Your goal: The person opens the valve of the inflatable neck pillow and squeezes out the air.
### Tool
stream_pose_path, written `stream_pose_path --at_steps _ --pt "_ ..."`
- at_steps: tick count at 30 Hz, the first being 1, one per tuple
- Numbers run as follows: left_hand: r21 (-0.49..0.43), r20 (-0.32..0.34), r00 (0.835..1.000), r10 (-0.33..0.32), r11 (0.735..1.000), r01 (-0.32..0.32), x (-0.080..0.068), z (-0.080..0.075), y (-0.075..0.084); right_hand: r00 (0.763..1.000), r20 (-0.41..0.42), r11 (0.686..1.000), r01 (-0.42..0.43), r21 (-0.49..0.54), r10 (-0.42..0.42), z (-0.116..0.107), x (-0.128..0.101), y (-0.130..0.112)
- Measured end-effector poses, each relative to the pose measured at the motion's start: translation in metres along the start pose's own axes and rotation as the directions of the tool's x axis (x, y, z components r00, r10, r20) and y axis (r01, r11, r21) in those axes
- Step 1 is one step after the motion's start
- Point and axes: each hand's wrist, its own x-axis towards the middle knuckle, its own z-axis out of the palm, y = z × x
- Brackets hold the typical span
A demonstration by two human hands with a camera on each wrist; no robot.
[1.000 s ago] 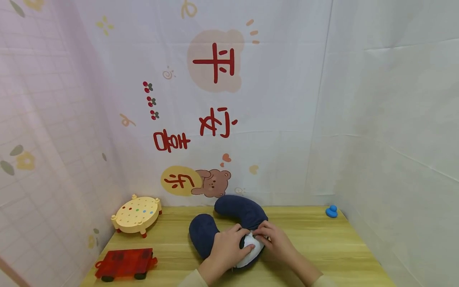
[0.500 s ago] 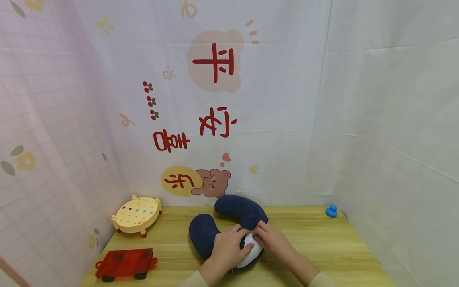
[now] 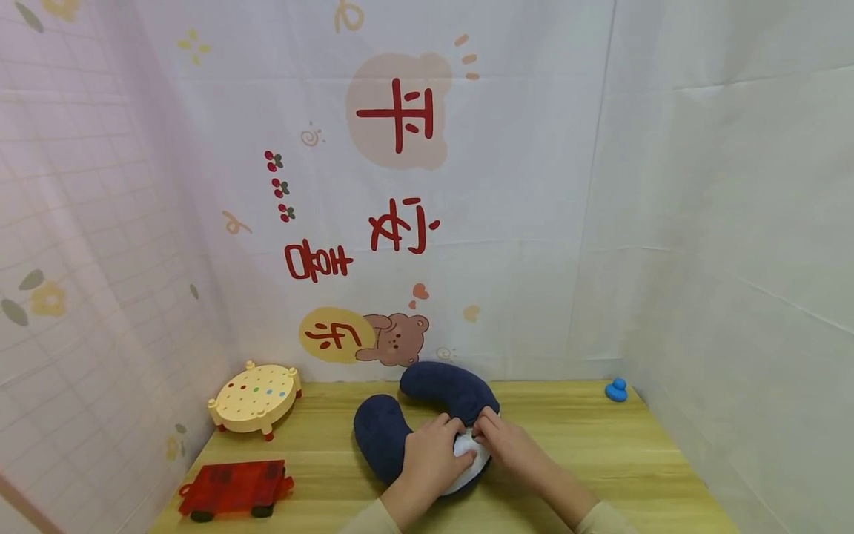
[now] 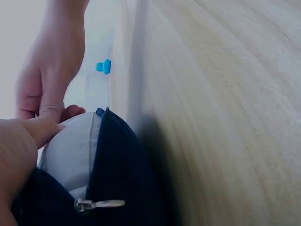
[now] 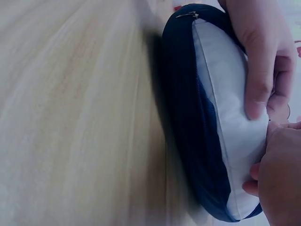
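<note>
Pale wooden bench carries the navy U-shaped neck pillow, where I judge my left hand and right hand fingers, pinching its open cover over white stuffing, are mid-tucking; next needs the zip pull.

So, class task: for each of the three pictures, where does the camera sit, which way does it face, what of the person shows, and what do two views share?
Head: worn on the head, facing forward and down at the table; both hands grip the navy neck pillow.
Left wrist: low by the tabletop, facing along it towards the blue toy; both hands show.
Right wrist: low on the other side, facing the pillow's white inner cushion; both hands' fingers show.
Shared: both wrist views show the zip pull; the blue toy also shows from the head.
</note>
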Motion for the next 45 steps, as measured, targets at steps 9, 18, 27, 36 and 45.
stream_pose_path --at_steps 9,18,27,36,45 --pt "-0.034 -0.046 0.999 0.025 0.999 -0.027 0.003 -0.003 0.002 0.999 0.042 0.999 0.007 0.031 -0.008 -0.014 0.006 -0.003" --pt "-0.051 -0.039 0.999 0.018 0.998 -0.02 0.003 -0.005 0.003 0.999 0.05 0.999 0.003 0.041 -0.005 -0.016 0.006 -0.004" --pt "-0.058 -0.021 1.0 0.021 0.998 -0.022 0.003 -0.005 0.003 0.999 0.036 0.997 0.003 0.082 -0.006 -0.016 0.005 -0.004" --pt "-0.05 -0.027 0.999 0.03 0.998 -0.031 0.002 -0.001 -0.001 0.998 0.054 0.993 -0.038 0.114 0.032 -0.021 0.004 -0.005" --pt "-0.043 -0.018 0.999 0.037 0.998 -0.038 -0.001 0.0 0.0 0.999 0.05 0.989 -0.02 0.145 0.013 -0.019 0.001 -0.005"
